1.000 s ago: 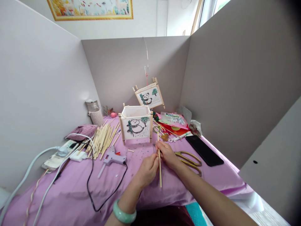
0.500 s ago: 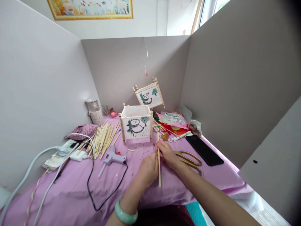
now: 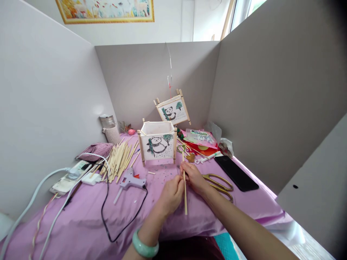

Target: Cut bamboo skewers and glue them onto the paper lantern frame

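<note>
A thin pale wooden stick point(image 3: 185, 198) points away from me above the cloth, held in both hands. My right hand point(image 3: 192, 176) is closed around its upper part. Against the stick's left side, my left hand point(image 3: 172, 193) has its fingers curled and pinched at it; its fingertips are partly hidden. Just beyond stands a lantern-like box point(image 3: 159, 147) of white panels and wooden sticks, with a panda and a tree drawn on the front. Gold-handled scissors point(image 3: 219, 182) lie beside my right wrist, their blades hidden behind it.
A glue gun point(image 3: 132, 181) with a black cord lies left of my hands, before a pile of sticks point(image 3: 121, 159). A power strip point(image 3: 69, 180) is farther left. A phone point(image 3: 236, 172) lies right. A second panda lantern point(image 3: 173, 109) hangs on a wire behind.
Both hands still grip the stick in nearly the same place. My left hand has turned slightly, and the stick's near end has shifted a little to the right.
</note>
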Demonstrator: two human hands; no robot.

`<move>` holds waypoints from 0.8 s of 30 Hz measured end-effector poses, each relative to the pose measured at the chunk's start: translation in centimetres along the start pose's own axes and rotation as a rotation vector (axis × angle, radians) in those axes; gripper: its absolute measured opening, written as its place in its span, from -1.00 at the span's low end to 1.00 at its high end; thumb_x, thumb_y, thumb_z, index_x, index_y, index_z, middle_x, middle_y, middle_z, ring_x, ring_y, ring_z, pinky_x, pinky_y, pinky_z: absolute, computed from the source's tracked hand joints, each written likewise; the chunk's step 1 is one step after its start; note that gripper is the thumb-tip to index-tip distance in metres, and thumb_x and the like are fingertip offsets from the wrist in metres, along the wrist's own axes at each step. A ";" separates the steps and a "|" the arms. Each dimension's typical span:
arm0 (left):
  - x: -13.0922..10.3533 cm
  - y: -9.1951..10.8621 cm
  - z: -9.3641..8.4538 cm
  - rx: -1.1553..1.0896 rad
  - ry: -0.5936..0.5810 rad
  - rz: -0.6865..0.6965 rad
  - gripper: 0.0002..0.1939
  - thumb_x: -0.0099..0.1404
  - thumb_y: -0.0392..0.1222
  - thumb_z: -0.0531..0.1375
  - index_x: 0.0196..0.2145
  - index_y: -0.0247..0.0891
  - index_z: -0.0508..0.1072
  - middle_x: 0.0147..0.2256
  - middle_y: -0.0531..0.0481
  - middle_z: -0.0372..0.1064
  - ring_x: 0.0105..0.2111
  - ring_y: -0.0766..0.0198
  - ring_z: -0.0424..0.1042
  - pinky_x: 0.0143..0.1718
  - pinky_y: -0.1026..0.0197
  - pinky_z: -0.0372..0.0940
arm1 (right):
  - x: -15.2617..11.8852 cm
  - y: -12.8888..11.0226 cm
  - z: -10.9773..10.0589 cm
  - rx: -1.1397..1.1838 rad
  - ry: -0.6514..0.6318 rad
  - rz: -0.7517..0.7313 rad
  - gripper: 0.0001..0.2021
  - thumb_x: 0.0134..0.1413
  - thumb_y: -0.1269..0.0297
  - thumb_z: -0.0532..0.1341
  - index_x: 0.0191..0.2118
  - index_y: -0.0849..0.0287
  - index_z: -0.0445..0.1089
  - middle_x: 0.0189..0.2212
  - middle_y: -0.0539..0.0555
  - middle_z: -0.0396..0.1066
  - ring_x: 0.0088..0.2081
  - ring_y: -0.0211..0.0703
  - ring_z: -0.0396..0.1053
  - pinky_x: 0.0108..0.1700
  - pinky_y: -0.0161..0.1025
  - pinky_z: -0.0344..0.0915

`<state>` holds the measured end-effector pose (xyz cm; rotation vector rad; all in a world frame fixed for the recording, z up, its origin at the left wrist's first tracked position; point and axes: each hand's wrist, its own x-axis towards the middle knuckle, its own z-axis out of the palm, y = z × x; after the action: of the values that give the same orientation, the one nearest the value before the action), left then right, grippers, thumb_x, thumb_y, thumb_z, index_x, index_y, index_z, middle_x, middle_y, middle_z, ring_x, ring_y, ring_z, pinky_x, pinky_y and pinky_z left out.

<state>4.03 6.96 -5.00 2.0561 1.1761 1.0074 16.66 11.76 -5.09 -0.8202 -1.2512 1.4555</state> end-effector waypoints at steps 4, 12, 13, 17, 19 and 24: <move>-0.1 -0.7 0.4 0.142 -0.008 0.076 -0.73 0.41 -0.18 -0.15 -0.30 -0.24 0.30 -0.47 -0.03 0.38 -0.46 0.22 0.37 -0.41 0.21 0.15 | -0.1 0.0 0.0 0.022 -0.016 0.038 -0.58 0.02 -0.14 0.17 -0.54 0.11 0.17 -0.81 -0.20 -0.03 -0.75 -0.40 -0.18 -0.68 -0.35 -0.27; -0.2 -1.1 1.1 0.429 0.031 0.046 -0.76 0.39 -0.25 -0.15 -0.25 -0.28 0.29 -0.49 -0.12 0.41 -0.49 0.14 0.43 -0.50 0.18 0.13 | 0.1 0.1 0.0 0.075 -0.057 0.128 -0.61 0.03 -0.12 0.17 -0.50 0.11 0.17 -0.82 -0.25 -0.10 -0.76 -0.41 -0.24 -0.70 -0.37 -0.32; -0.2 -1.1 1.1 0.432 0.036 0.050 -0.76 0.39 -0.25 -0.15 -0.24 -0.28 0.29 -0.49 -0.11 0.41 -0.50 0.14 0.43 -0.50 0.18 0.13 | 0.2 0.1 0.0 0.080 -0.061 0.131 -0.61 0.03 -0.12 0.17 -0.49 0.11 0.16 -0.82 -0.25 -0.10 -0.76 -0.41 -0.24 -0.70 -0.37 -0.32; -0.2 -1.3 1.1 0.399 0.062 0.089 -0.75 0.38 -0.23 -0.15 -0.22 -0.28 0.29 -0.51 -0.10 0.40 -0.52 0.14 0.42 -0.52 0.18 0.15 | 0.1 0.1 -0.1 0.094 -0.081 0.132 -0.61 0.03 -0.12 0.17 -0.49 0.11 0.16 -0.82 -0.25 -0.09 -0.76 -0.42 -0.24 -0.70 -0.38 -0.32; -0.2 -1.5 1.1 0.367 0.071 0.099 -0.75 0.37 -0.23 -0.14 -0.22 -0.28 0.30 -0.50 -0.10 0.40 -0.51 0.13 0.42 -0.52 0.18 0.15 | 0.0 0.2 -0.1 0.102 -0.092 0.132 -0.61 0.04 -0.11 0.17 -0.49 0.11 0.17 -0.81 -0.25 -0.07 -0.76 -0.42 -0.23 -0.71 -0.38 -0.31; 0.0 -1.4 1.1 0.251 0.090 0.058 -0.75 0.38 -0.22 -0.13 -0.30 -0.24 0.31 -0.48 -0.06 0.41 -0.48 0.18 0.42 -0.46 0.20 0.19 | -0.1 0.1 0.1 0.111 -0.099 0.124 -0.61 0.05 -0.10 0.17 -0.50 0.12 0.17 -0.82 -0.24 -0.05 -0.77 -0.42 -0.19 -0.71 -0.40 -0.28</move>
<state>4.25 7.52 -6.67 2.2705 1.3552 1.0329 16.60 11.66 -5.16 -0.7700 -1.1982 1.6678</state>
